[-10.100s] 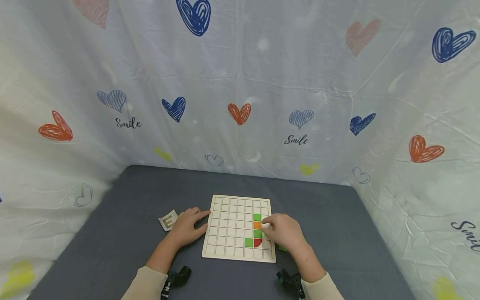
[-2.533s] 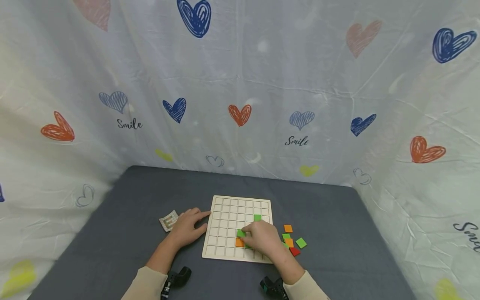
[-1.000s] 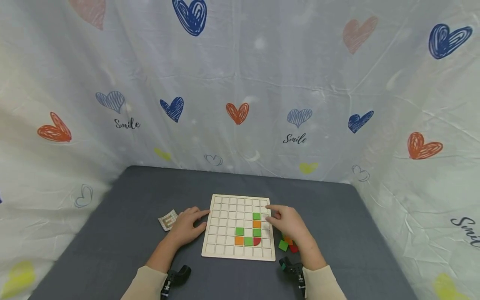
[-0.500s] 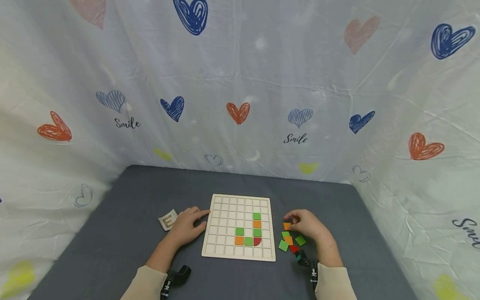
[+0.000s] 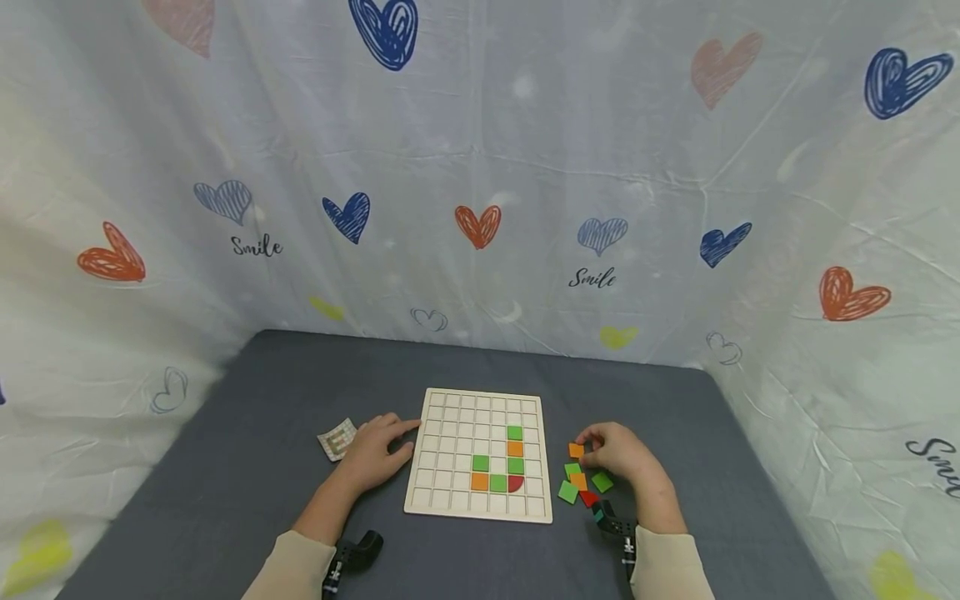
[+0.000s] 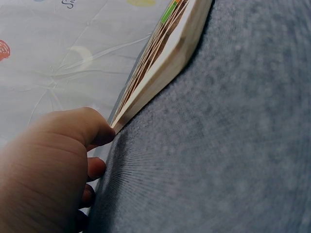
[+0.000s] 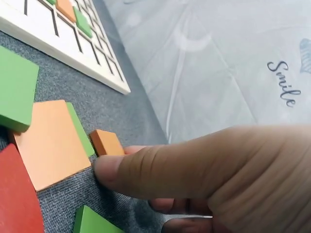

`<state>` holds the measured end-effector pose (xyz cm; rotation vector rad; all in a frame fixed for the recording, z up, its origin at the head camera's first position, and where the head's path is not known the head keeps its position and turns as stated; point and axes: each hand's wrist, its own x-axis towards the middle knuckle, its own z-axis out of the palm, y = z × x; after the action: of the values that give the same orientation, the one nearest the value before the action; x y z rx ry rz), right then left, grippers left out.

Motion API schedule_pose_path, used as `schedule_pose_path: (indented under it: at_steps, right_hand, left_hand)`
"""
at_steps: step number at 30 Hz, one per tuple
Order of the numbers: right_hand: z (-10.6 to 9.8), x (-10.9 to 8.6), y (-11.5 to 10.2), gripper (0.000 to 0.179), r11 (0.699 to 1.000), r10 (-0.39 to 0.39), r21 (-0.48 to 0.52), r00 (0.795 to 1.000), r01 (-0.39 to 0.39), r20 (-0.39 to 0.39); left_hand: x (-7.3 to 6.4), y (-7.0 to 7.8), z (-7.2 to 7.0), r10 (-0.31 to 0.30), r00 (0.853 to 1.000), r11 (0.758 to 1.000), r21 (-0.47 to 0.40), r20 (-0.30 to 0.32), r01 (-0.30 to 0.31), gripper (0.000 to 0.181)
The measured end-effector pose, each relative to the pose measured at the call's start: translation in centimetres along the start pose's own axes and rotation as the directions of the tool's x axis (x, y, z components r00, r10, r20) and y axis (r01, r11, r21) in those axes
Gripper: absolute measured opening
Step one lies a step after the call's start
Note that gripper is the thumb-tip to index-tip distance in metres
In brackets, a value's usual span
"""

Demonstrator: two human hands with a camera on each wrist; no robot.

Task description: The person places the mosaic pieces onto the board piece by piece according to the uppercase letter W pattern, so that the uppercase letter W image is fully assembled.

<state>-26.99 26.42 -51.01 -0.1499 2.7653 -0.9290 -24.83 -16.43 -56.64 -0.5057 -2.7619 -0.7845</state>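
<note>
A pale wooden grid board (image 5: pixel 448 457) lies on the dark cloth, with several green, orange and red tiles set in its right-hand squares. My left hand (image 5: pixel 375 452) rests at the board's left side, its index fingertip touching the edge and the thumb spread below. Right of the board, my right hand (image 5: pixel 617 451) pinches an orange square tile (image 7: pixel 108 142) between thumb and index finger, at the table surface. Close by lie loose tiles: a green tile (image 5: pixel 567 492), another orange tile (image 7: pixel 53 145), a red tile (image 7: pixel 17 194) and a green tile (image 5: pixel 602 482) nearer the hand.
A small pattern card (image 5: pixel 335 440) lies left of the board, partly behind my left hand. Black wrist cameras (image 5: pixel 615 521) sit below both hands. A pale curtain (image 5: pixel 480 167) printed with hearts hangs behind the table.
Over ten seconds, an orange and a green tile have appeared on the board's lower middle. In the last second my right hand moved from the board's right edge to the loose orange tile.
</note>
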Motion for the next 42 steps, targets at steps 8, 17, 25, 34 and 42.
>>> schedule_pose_path:
  at_steps: [8,17,25,34,42]
  right_hand:
    - [-1.2,-0.2,-0.9,0.022,0.998,-0.055,-0.007,0.997,0.054,-0.055]
    - [-2.2,-0.9,-3.8,0.021,0.994,-0.106,-0.026,0.989,0.104,-0.101]
    - [-1.3,-0.6,-6.9,0.018,0.984,-0.176,0.000,0.979,0.177,-0.099]
    - [1.2,-0.4,-9.2,0.023,0.978,-0.182,0.089,0.978,0.191,-0.107]
    - [3.3,-0.1,-10.0,0.022,0.955,-0.254,0.138,0.963,0.264,-0.086]
  left_hand:
    - [-0.1,0.2,0.0,0.021,1.000,1.000,-0.022,-0.019,-0.021,0.037]
    - [0.1,0.2,0.0,0.011,1.000,1.000,-0.013,-0.016,-0.012,0.036]
    - [0.2,0.1,0.2,0.005,1.000,1.000,-0.022,-0.013,-0.005,0.036]
    - [0.1,0.0,0.4,0.009,1.000,1.000,-0.009,-0.023,-0.009,0.036]
    - [0.0,-0.1,0.4,0.017,0.999,1.000,-0.006,-0.036,-0.017,0.035]
